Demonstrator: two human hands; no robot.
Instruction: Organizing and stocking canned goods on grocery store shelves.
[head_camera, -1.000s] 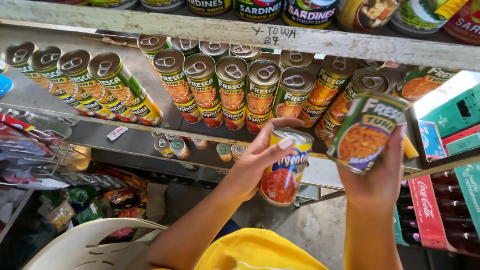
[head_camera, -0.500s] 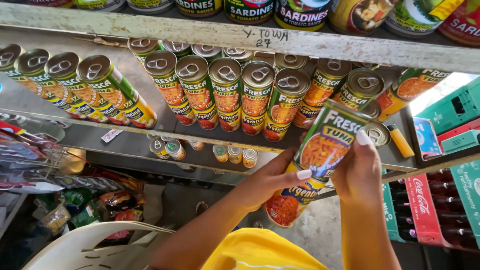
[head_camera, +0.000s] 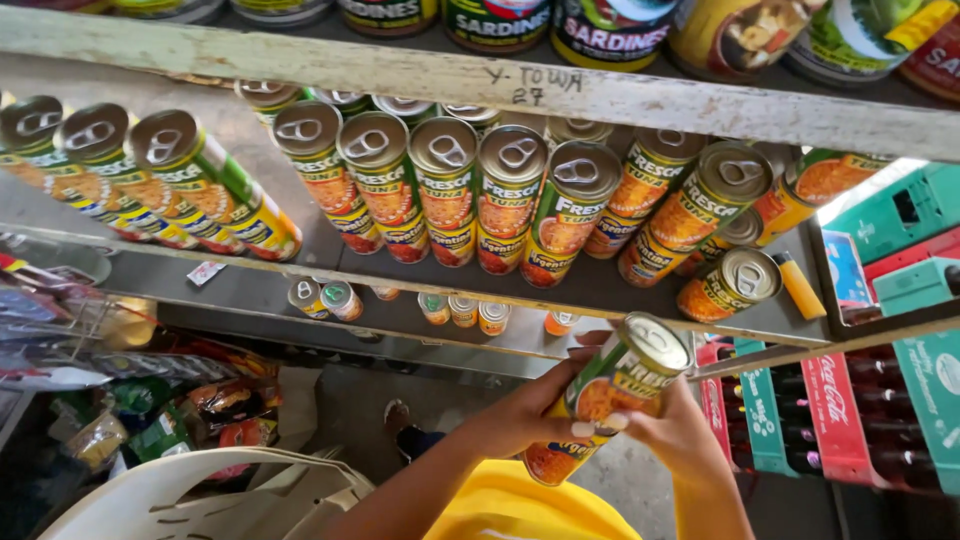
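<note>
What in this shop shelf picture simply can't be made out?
- Lower can, head view: mostly covered by the left hand and the upper can, so its lid is unseen.
- Top-shelf cans: cut off by the upper edge.
- Small cans on the shelf below: too small to tell the contents.
- Right hand: its palm is turned away from view.

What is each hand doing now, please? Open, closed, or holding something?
Left hand: closed, fingers wrapped around the stacked cans, lower part.
Right hand: closed on the same stacked cans, fingers at the upper can.
</note>
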